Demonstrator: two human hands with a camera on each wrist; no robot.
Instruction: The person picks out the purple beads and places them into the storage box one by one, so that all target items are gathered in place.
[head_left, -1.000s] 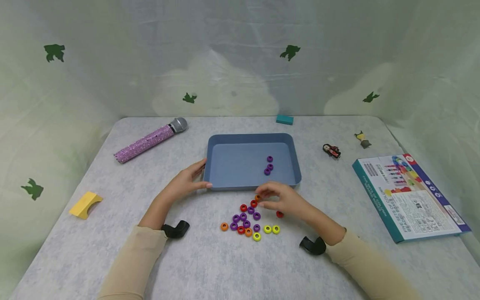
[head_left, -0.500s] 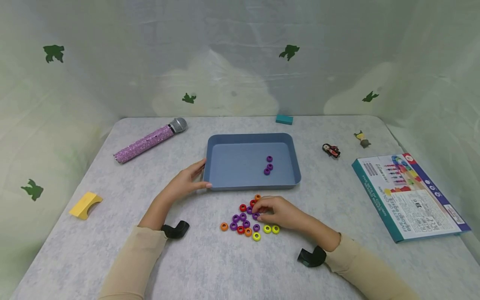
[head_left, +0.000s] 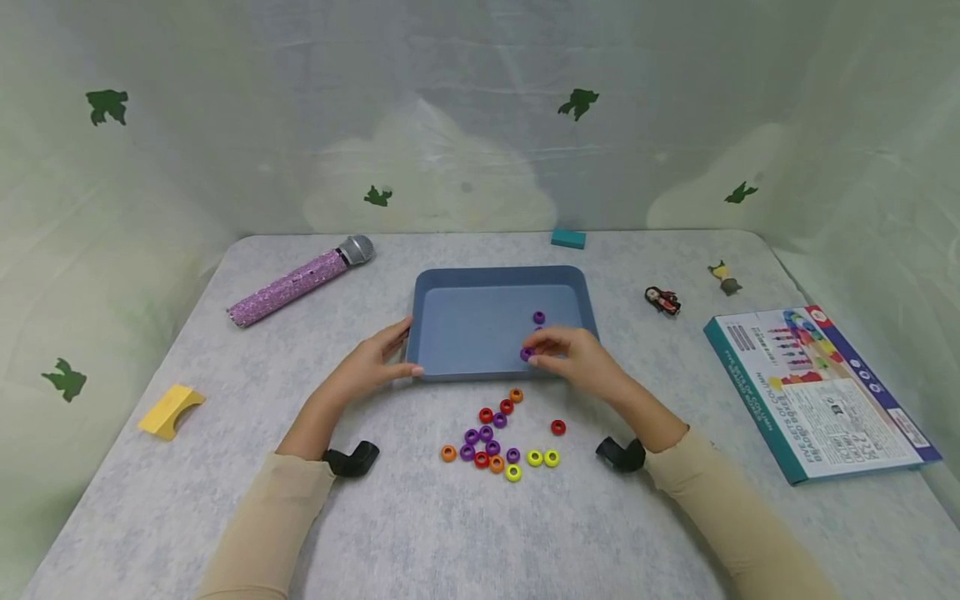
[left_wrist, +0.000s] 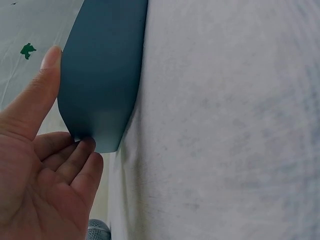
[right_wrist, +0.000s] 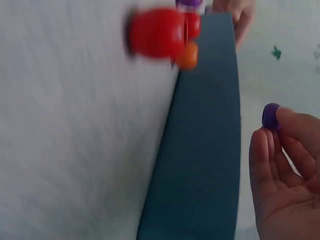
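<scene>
My right hand pinches a purple bead between thumb and fingertips, over the front right part of the blue tray. Inside that tray lie purple beads, partly hidden by the hand. My left hand holds the tray's front left corner, thumb at the front rim and fingers along the left side. The left wrist view shows this hand with its bent fingers against the tray wall. In front of the tray, loose purple, red, orange and yellow beads lie scattered on the table.
A glittery pink microphone lies at the back left, a yellow arch block at the left. Behind the tray is a teal block. Two small figures and a flat printed box lie to the right.
My right hand went down to the loose beads, picked up a purple one and has carried it back over the tray. The left hand has stayed at the tray's corner.
</scene>
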